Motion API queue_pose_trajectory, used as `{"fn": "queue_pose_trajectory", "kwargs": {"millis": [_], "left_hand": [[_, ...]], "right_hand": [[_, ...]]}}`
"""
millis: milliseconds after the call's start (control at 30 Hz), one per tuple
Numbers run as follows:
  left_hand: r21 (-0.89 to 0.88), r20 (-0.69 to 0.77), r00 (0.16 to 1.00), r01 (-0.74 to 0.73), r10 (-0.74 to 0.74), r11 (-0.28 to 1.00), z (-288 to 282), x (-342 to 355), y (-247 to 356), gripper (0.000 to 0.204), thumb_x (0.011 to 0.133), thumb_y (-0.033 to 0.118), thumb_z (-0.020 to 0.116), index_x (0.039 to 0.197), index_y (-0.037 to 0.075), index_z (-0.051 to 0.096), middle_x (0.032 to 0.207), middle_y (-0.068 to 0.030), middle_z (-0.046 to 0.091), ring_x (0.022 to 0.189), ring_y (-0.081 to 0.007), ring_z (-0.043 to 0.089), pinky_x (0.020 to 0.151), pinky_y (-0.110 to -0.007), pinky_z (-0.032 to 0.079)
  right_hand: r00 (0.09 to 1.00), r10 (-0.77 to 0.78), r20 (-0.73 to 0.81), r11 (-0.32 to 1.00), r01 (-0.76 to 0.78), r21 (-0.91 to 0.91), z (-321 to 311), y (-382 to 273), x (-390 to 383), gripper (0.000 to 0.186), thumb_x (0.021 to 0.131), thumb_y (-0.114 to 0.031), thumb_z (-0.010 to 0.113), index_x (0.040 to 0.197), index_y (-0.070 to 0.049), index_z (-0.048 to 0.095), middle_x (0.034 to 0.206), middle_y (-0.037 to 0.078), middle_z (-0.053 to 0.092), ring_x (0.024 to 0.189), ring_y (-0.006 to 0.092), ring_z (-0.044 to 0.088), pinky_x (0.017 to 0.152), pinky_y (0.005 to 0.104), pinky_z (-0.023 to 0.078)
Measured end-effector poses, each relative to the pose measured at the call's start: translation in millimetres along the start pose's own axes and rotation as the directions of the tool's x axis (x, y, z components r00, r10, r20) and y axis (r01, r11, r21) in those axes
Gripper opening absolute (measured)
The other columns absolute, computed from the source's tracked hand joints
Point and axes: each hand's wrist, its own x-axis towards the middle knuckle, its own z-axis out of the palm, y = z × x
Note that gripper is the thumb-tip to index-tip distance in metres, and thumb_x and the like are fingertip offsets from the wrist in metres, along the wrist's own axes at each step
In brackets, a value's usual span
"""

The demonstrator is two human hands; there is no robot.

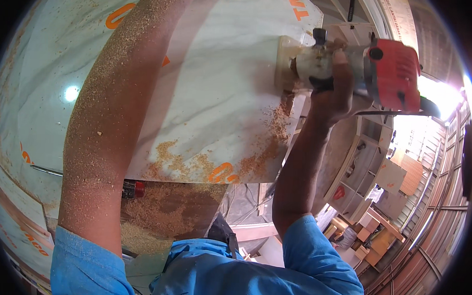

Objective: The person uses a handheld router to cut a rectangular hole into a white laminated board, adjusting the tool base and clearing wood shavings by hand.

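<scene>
My right hand [336, 91] grips a red power tool [397, 75] with a silver body and a cloudy base, resting at the right edge of a white marble-patterned panel [222, 95] with orange printing. The tool and fingers are slightly blurred. Sawdust [278, 123] lies around the base and along the panel's lower edge. My left forearm, dusted with shavings, stretches over the panel's left part; its hand is cut off by the top edge. A thin metal rod [45, 169] and a red-and-black handle [137, 189] lie either side of that forearm.
A sawdust-covered brown board [171, 207] lies below the panel. Unfinished cabinet frames [360, 172] stand to the right, with leaning boards [409, 174] and a pile of offcuts [373, 240]. Corrugated metal sheeting and bright openings are at the far right.
</scene>
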Motion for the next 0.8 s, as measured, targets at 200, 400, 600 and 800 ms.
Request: {"fn": "queue_pose_trajectory", "kwargs": {"millis": [200,400,600,800], "left_hand": [[-0.018,0.073,0.997,0.014,-0.012,1.000,-1.5,1.7,3.6,0.067,0.087,0.053,0.077,0.126,0.000,0.067,0.137,-0.0222,0.059,0.135,-0.0361,0.051,0.115,-0.049,0.037],[-0.029,0.040,0.999,-0.006,0.007,1.000,-1.4,-1.5,4.1,0.064,0.087,0.054,0.078,0.124,0.002,0.068,0.132,-0.0197,0.061,0.131,-0.0345,0.053,0.114,-0.049,0.038],[-0.025,0.135,0.990,0.055,-0.051,0.998,-9.8,-0.1,9.3,0.060,0.087,0.053,0.078,0.120,0.004,0.069,0.129,-0.0174,0.060,0.131,-0.0329,0.051,0.114,-0.048,0.038],[-0.022,0.073,0.996,0.045,-0.044,0.999,-1.6,0.6,4.9,0.059,0.087,0.053,0.079,0.117,0.005,0.069,0.129,-0.0168,0.060,0.131,-0.0322,0.051,0.115,-0.047,0.038]], "right_hand": [[0.996,0.091,0.009,0.995,-0.091,-0.029,-19.0,-31.5,-41.0,0.033,0.079,-0.003,0.069,0.107,0.014,0.062,0.094,0.023,0.071,0.083,0.0265,0.072,0.078,0.0420,0.061],[0.999,0.043,-0.016,0.998,-0.043,-0.037,-6.8,-26.9,-31.9,0.032,0.080,-0.007,0.067,0.105,0.013,0.063,0.090,0.024,0.071,0.081,0.0294,0.070,0.080,0.0450,0.059],[0.997,0.075,-0.018,0.996,-0.076,-0.056,-11.7,-36.5,-46.1,0.033,0.079,-0.006,0.064,0.106,0.013,0.061,0.092,0.024,0.069,0.082,0.0310,0.070,0.081,0.0469,0.060],[0.995,0.080,-0.054,0.995,-0.083,-0.054,-16.0,-47.5,-54.4,0.041,0.076,-0.009,0.064,0.111,0.012,0.058,0.089,0.026,0.069,0.085,0.0364,0.069,0.085,0.0516,0.059]]}}
